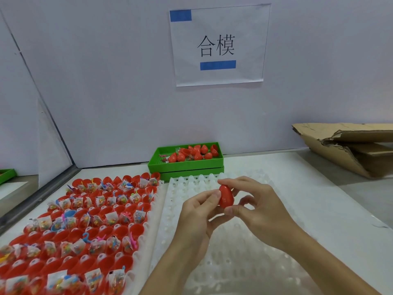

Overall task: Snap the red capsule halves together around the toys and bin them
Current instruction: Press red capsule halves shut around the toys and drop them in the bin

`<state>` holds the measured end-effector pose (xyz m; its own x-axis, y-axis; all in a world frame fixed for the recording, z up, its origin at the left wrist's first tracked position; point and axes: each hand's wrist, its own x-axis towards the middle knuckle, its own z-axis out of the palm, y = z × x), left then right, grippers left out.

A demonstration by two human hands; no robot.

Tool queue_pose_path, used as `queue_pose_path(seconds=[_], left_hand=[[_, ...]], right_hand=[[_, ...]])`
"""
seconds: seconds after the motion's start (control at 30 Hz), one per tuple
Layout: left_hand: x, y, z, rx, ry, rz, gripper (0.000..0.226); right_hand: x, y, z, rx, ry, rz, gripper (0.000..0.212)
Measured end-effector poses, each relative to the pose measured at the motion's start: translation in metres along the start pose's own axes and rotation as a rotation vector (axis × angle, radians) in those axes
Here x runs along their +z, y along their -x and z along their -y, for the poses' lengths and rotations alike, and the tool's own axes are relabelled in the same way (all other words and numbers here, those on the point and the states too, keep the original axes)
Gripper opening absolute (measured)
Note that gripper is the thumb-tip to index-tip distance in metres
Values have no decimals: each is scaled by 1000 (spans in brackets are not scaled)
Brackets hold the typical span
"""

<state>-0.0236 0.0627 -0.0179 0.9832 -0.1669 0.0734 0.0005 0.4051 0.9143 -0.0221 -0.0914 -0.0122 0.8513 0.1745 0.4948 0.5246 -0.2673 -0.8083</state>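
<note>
Red capsule [226,196] at frame centre, pinched by left hand [198,211] and right hand [258,206], looks mid-snap; next, squeeze shut, toss into green bin [187,166]

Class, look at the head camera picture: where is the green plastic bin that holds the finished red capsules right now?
The green plastic bin sits at the table's far edge against the wall, just beyond the white moulded tray, below the paper sign.

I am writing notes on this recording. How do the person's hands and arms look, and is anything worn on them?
Both the left hand and the right hand are bare: no gloves, rings, watch or bracelet show. The forearms are bare too, with no sleeve in view down to the picture's bottom edge. The fingernails look short and unpainted.
</note>
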Motion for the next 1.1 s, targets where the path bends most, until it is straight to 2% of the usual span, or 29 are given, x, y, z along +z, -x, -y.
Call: queue_pose_path(seconds=[0.13,0.3,0.43,0.53,0.67,0.8,0.87,0.97,1.1], left_hand=[[0,0,0,6,72,-6,32],[0,-2,-1,80,87,-162,36],[-1,-1,2,119,7,-167,35],[0,0,4,166,-32,-145,36],[1,2,3,283,-269,-188,20],[3,3,2,388,-344,-252,19],[3,3,5,468,-456,-287,19],[3,3,8,604,-717,-347,26],[0,2,10,676,-879,-273,39]], right_hand=[[1,0,2,1,-11,-3,60],[3,0,2,3,-8,-126,45],[12,1,4,-59,68,-139,48],[14,0,-1,-15,-12,-189,48],[13,-1,-1,92,-228,-191,40],[16,1,2,169,-288,-176,28],[20,2,6,206,-322,-188,20],[31,5,11,246,-269,-209,22],[33,1,14,276,-156,-307,18]])
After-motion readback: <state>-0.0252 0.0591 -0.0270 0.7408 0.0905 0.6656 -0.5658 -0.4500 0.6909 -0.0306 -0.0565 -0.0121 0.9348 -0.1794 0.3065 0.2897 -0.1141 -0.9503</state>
